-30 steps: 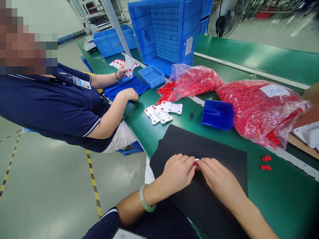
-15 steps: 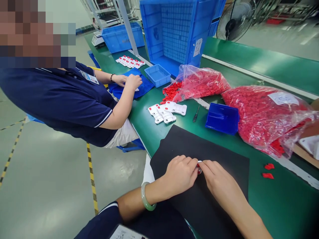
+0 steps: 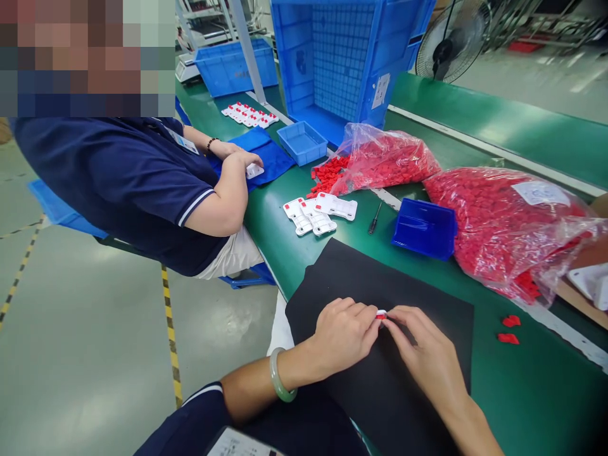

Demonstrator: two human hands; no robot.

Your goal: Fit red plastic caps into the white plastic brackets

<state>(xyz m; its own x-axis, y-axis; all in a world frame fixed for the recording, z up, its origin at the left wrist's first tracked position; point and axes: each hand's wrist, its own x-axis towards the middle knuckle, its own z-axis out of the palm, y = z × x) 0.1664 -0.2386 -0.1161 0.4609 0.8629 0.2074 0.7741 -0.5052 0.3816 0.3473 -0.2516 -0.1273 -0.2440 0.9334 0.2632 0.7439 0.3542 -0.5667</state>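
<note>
Over a black mat, my left hand is wrapped round a small white plastic part with a red piece in it, most of it hidden by my fingers. The thumb and fingertips of my right hand pinch its near end from the other side. To the right of the mat lie two loose red pieces, one just behind the other. Beyond the mat, several white plastic parts with red corners overlap on the green table.
A screwdriver lies beside a dark blue tray. Bags of red pieces stand behind, near a large blue crate. At left a co-worker handles a white part on a blue cloth.
My right hand's fingers have shifted, thumb now lower and apart from the index finger's knuckle, and more of the red piece shows. The co-worker's hands have drawn slightly back, showing a white part.
</note>
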